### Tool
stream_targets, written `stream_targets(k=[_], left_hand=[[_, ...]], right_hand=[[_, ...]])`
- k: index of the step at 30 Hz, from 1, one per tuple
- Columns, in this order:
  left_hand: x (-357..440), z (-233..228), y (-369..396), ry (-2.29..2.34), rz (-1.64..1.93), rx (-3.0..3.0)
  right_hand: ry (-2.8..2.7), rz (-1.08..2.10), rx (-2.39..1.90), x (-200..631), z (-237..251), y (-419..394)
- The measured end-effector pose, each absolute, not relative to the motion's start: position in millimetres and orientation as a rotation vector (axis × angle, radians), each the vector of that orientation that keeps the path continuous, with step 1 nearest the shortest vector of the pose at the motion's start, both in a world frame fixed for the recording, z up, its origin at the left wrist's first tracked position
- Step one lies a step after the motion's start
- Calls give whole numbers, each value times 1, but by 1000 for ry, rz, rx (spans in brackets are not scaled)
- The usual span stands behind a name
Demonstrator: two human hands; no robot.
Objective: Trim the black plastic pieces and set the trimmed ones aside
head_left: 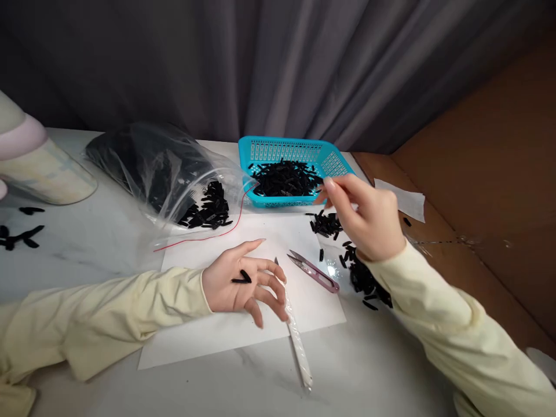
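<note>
Two small black pieces (241, 277) sit in my left hand (243, 281), which lies palm up, fingers loosely spread, on the white paper (208, 341) at center frame. My right hand (369, 217) is raised right of center near the blue basket (292, 152), fingers pinched together; can't tell if it's holding anything. Purple snips (315, 271) and a white pen (297, 341) lie just beside my left fingers.

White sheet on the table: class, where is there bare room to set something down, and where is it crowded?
Bare: the white sheet between plastic bag and scissors; the table nearest the camera, beside the pen. Crowded: by the blue basket, black pieces under the right hand.
</note>
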State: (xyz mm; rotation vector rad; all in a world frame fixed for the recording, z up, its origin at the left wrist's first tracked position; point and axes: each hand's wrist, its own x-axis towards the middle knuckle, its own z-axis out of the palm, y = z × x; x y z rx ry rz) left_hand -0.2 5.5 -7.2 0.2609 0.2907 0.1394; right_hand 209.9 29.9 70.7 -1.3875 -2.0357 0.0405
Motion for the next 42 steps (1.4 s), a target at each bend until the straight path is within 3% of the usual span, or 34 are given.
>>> stream_targets(k=[4,8,14,27,42], left_hand=[[-1,-9,8,317,207,100],[2,-7,6,355,253,46],[6,-5,5,482,275,-31],[5,-16,4,405,171,77],[6,-3,-6,542,240,698]], right_hand=[[-2247,-51,-1520,193,77,46],[-2438,360,-1196,157,57,0],[-2407,675,-1183,133,26,-28],[-2428,875,-1008,146,28,-35],[-1255,1230,-1282,172,19,-50]])
